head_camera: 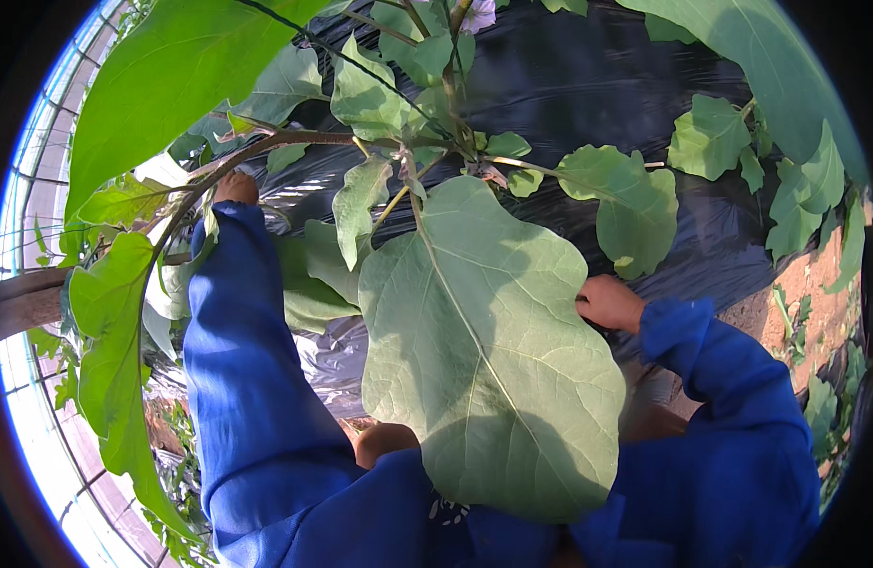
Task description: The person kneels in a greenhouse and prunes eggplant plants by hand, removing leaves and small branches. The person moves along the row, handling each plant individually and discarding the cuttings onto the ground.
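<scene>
An eggplant plant spreads across the view; its large leaf covers the middle, over my lap. My left hand reaches far forward at the upper left, beneath a thick brown branch; its fingers are hidden behind stems and leaves. At the right edge of the large leaf is my right hand, its fingers curled and partly hidden, so whether it pinches anything cannot be told. Blue sleeves cover both arms. A pale purple flower shows at the top.
Black plastic mulch film lies over the bed. A wire mesh fence and a wooden pole stand at the left. A dark cord crosses to the plant's centre. Bare soil and more leaves lie right.
</scene>
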Demonstrator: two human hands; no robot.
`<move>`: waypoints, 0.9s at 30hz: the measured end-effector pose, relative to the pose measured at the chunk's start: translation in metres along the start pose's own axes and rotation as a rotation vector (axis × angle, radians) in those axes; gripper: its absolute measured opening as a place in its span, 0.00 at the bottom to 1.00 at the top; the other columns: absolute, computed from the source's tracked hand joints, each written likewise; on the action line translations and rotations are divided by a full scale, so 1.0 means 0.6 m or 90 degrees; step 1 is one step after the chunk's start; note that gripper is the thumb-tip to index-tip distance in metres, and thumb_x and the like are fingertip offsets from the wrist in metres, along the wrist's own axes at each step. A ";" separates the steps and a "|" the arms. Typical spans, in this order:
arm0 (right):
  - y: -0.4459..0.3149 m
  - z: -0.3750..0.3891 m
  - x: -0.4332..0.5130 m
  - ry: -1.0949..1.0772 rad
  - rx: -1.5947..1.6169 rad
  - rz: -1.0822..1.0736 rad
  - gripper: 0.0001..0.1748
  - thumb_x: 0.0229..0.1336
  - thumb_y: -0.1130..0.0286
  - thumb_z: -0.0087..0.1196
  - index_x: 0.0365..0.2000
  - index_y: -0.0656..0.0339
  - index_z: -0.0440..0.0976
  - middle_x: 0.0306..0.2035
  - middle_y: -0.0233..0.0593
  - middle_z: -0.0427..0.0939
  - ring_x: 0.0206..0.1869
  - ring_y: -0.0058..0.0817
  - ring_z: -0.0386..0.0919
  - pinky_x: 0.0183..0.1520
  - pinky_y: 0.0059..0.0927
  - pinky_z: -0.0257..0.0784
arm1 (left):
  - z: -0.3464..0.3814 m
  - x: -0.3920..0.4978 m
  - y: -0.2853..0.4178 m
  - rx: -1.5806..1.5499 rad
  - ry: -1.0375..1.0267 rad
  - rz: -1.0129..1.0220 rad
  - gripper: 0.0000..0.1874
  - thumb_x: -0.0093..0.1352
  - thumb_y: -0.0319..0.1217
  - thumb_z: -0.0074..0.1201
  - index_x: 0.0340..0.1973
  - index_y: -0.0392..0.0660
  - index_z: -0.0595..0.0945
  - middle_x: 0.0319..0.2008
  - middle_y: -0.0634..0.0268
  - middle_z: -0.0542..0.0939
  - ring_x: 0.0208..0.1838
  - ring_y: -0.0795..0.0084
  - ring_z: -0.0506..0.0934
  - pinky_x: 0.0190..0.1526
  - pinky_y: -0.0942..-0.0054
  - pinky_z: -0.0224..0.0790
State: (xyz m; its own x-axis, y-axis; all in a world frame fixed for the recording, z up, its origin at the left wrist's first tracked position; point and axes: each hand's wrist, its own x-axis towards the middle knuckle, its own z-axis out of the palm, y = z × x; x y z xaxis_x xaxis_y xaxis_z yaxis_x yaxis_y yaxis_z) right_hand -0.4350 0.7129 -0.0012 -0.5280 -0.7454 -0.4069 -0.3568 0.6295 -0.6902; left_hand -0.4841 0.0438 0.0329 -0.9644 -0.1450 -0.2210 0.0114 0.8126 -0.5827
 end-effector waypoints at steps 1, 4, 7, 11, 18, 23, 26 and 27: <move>0.001 0.008 0.011 0.043 0.013 0.014 0.12 0.50 0.63 0.53 0.30 0.59 0.77 0.28 0.45 0.78 0.33 0.45 0.76 0.37 0.42 0.70 | 0.025 0.006 -0.011 0.048 0.001 0.004 0.12 0.58 0.38 0.50 0.27 0.44 0.82 0.35 0.58 0.81 0.45 0.59 0.75 0.52 0.60 0.60; -0.001 0.028 0.034 0.112 0.000 0.059 0.11 0.48 0.62 0.54 0.26 0.59 0.76 0.24 0.44 0.77 0.30 0.44 0.76 0.34 0.42 0.69 | 0.071 0.020 -0.037 0.072 -0.133 -0.003 0.24 0.55 0.54 0.56 0.32 0.47 0.81 0.35 0.59 0.81 0.43 0.61 0.77 0.51 0.60 0.56; -0.006 0.038 0.037 0.158 -0.021 0.084 0.11 0.47 0.61 0.55 0.23 0.58 0.75 0.21 0.43 0.76 0.28 0.44 0.75 0.31 0.43 0.69 | 0.071 0.018 -0.056 0.043 -0.234 0.011 0.21 0.56 0.45 0.58 0.42 0.50 0.79 0.39 0.59 0.80 0.46 0.59 0.78 0.49 0.57 0.62; -0.011 0.045 0.034 0.195 -0.053 0.102 0.11 0.46 0.60 0.56 0.22 0.58 0.75 0.20 0.44 0.75 0.26 0.44 0.75 0.29 0.43 0.68 | 0.034 0.018 -0.064 -0.164 -0.089 -0.027 0.21 0.55 0.39 0.60 0.45 0.50 0.78 0.42 0.57 0.79 0.47 0.56 0.77 0.45 0.59 0.67; -0.024 0.051 0.039 0.213 -0.072 0.091 0.10 0.50 0.62 0.53 0.22 0.58 0.75 0.21 0.44 0.75 0.28 0.41 0.75 0.32 0.41 0.68 | 0.039 -0.012 -0.072 -0.188 -0.020 0.037 0.16 0.55 0.37 0.61 0.39 0.48 0.81 0.35 0.53 0.80 0.39 0.51 0.78 0.41 0.58 0.69; -0.150 0.050 0.111 0.352 -0.021 -0.133 0.07 0.49 0.67 0.54 0.25 0.59 0.74 0.24 0.40 0.73 0.30 0.38 0.74 0.35 0.37 0.69 | 0.051 -0.006 -0.080 -0.223 0.015 -0.007 0.12 0.55 0.37 0.61 0.28 0.43 0.82 0.27 0.54 0.80 0.32 0.52 0.78 0.35 0.57 0.70; -0.275 0.044 0.201 0.517 0.013 -0.365 0.05 0.48 0.69 0.55 0.26 0.59 0.73 0.26 0.39 0.73 0.32 0.36 0.73 0.37 0.35 0.69 | 0.031 -0.001 -0.073 -0.250 -0.063 -0.139 0.16 0.57 0.42 0.59 0.31 0.41 0.83 0.30 0.53 0.81 0.35 0.53 0.79 0.37 0.58 0.71; -0.315 0.039 0.232 0.571 0.010 -0.427 0.05 0.48 0.70 0.55 0.26 0.59 0.73 0.27 0.38 0.73 0.32 0.35 0.73 0.37 0.35 0.69 | 0.022 -0.004 -0.068 -0.266 -0.072 -0.127 0.16 0.57 0.42 0.59 0.31 0.41 0.83 0.30 0.53 0.81 0.35 0.53 0.79 0.37 0.58 0.71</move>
State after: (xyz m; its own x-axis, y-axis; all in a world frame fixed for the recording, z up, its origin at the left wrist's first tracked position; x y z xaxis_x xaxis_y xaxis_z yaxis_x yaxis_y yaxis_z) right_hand -0.4228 0.4851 0.0585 -0.5992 -0.5013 0.6242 -0.7714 0.1527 -0.6178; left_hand -0.4788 0.0033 0.0469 -0.9019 -0.3631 -0.2337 -0.3007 0.9165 -0.2638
